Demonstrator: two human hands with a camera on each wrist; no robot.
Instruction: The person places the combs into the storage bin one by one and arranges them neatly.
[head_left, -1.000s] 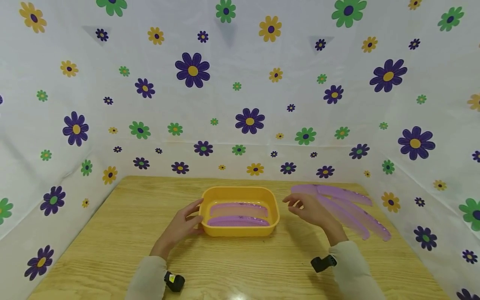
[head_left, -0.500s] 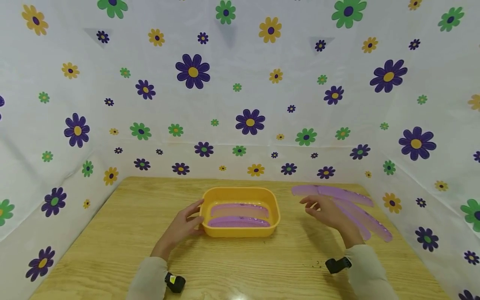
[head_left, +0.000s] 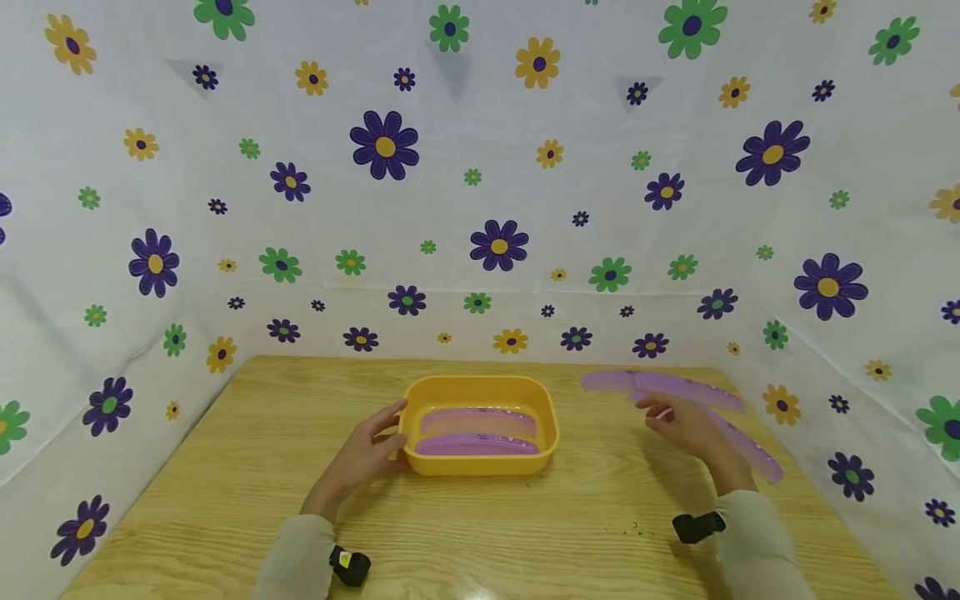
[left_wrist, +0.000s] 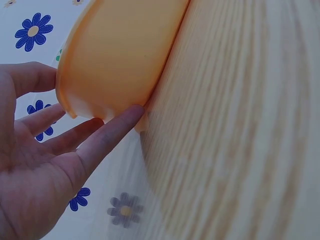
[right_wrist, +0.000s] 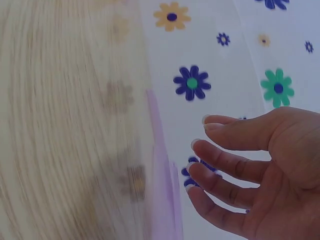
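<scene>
My left hand (head_left: 360, 458) rests against the left end of a yellow plastic basin (head_left: 480, 466), its fingers extended. In the left wrist view, the fingertips touch the end wall of the basin (left_wrist: 120, 60). Two purple combs lie side by side inside: one comb (head_left: 480, 445) in front and another comb (head_left: 477, 414) behind it. Over to the right, my right hand (head_left: 693, 429) hovers above a spread of purple combs (head_left: 693, 389), holding nothing. The right wrist view shows its fingers loosely bent, apart from the combs (right_wrist: 162, 200). The hand and forearm partly hide the spread.
The wooden table (head_left: 480, 533) is enclosed by a white cloth with flower prints (head_left: 450, 192) at the back and both sides. Small dark specks (head_left: 636, 527) lie on the table near the right wrist. A black camera (head_left: 699, 527) is strapped to that wrist.
My right hand has moved rightward, away from the basin and over the combs on the table. The left hand and basin have stayed where they were.
</scene>
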